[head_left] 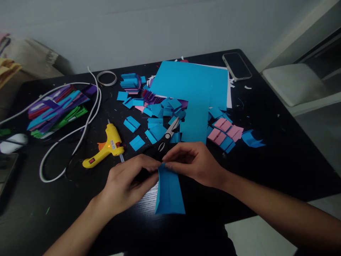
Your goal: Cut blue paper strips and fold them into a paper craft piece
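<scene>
Near the table's front edge, a folded blue paper strip (pixel 170 192) hangs between both hands, its creased lower end pointing toward me. My left hand (pixel 133 181) pinches its upper left corner. From the other side, my right hand (pixel 194 163) grips the same top edge with thumb and fingers, the fingertips of both hands close together. Just beyond them lie scissors (pixel 168 136) with black handles, partly hidden by the hands. Small folded blue paper pieces (pixel 157 133) are scattered around the scissors. A large blue paper sheet (pixel 191 85) lies behind, one part reaching toward my right hand.
A yellow glue gun (pixel 108 145) lies left of my hands, inside reach of a looping white cable (pixel 42 163). Colored paper strips (pixel 57 106) are piled farther left. Pink folded pieces (pixel 225 129) sit at right, a phone (pixel 237 66) at the back right, a tape roll (pixel 107 78) at the back.
</scene>
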`<state>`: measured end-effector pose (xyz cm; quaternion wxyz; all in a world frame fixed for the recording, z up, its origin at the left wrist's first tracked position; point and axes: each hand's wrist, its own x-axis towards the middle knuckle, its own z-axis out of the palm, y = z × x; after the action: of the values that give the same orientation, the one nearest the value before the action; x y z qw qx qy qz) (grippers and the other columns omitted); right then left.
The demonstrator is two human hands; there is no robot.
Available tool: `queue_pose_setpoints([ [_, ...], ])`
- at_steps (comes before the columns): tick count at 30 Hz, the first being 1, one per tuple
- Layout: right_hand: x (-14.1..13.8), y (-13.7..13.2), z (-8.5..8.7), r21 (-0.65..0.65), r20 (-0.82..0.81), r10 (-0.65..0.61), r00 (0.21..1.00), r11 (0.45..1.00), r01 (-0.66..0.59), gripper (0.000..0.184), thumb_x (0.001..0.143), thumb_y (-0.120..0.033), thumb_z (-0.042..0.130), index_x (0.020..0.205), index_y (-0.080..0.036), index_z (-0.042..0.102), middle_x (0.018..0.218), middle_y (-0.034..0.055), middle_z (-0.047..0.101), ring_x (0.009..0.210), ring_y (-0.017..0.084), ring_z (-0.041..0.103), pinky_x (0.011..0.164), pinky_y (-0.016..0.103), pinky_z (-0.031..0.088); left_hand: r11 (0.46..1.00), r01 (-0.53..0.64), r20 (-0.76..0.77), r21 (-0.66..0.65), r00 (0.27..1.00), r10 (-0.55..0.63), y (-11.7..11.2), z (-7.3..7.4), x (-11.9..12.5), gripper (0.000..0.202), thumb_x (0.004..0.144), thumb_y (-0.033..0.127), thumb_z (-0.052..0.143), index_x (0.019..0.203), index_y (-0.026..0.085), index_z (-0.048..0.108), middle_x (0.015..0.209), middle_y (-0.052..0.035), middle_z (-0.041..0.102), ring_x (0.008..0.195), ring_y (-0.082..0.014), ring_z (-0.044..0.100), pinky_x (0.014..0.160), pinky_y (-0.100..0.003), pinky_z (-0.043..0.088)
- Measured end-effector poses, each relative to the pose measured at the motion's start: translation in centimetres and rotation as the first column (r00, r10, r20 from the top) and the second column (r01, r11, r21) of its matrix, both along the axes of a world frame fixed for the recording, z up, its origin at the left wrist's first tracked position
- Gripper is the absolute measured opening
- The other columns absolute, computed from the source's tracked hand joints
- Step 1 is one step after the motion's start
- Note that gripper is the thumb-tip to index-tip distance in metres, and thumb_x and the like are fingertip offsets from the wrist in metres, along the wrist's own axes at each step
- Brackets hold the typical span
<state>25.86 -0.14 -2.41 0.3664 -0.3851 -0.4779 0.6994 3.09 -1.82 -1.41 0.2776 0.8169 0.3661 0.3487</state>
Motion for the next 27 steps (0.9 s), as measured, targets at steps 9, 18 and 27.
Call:
queue_pose_setpoints([
  [9, 0.06, -0.06, 0.19, -0.013, 0.045, 0.003, 0.999, 1.0, -0.003, 0.025, 0.076, -0.029, 0.089, 0.094, -0.017, 0.077, 0.09, 0.0054, 0.08, 0.081, 0.017, 0.076, 0.072, 0.027, 0.06, 0.998, 0.065, 0.007, 0.003, 0.998, -0.065, -0.01, 0.37, 0.13, 0.028, 0.093, 0.009, 0.069, 0.118, 0.02, 0.069, 0.099, -0.0047, 0.078, 0.084, -0.0146, 0.077, 0.076, -0.022, 0.063],
  [18, 0.03, -0.11, 0.17, -0.013, 0.047, 0.007, 0.999, 1.0, -0.006, 0.023, 0.076, -0.024, 0.088, 0.095, -0.017, 0.076, 0.091, 0.0047, 0.079, 0.082, 0.016, 0.076, 0.073, 0.025, 0.06, 0.998, 0.05, -0.003, 0.033, 0.999, -0.049, 0.16, 0.48, 0.2, 0.022, 0.092, 0.012, 0.07, 0.113, 0.02, 0.07, 0.096, -0.0057, 0.079, 0.081, -0.016, 0.078, 0.072, -0.022, 0.064],
  [27, 0.17, 0.06, 0.03, 0.018, 0.02, 0.054, 0.998, 0.998, -0.054, 0.022, 0.079, -0.02, 0.085, 0.099, -0.017, 0.075, 0.096, 0.0048, 0.08, 0.089, 0.016, 0.077, 0.081, 0.027, 0.062, 0.997, -0.015, -0.009, -0.074, 1.0, 0.015, -0.06, 0.28, 0.1, 0.022, 0.092, 0.013, 0.071, 0.112, 0.022, 0.071, 0.09, -0.0006, 0.077, 0.076, -0.0116, 0.074, 0.07, -0.018, 0.062],
])
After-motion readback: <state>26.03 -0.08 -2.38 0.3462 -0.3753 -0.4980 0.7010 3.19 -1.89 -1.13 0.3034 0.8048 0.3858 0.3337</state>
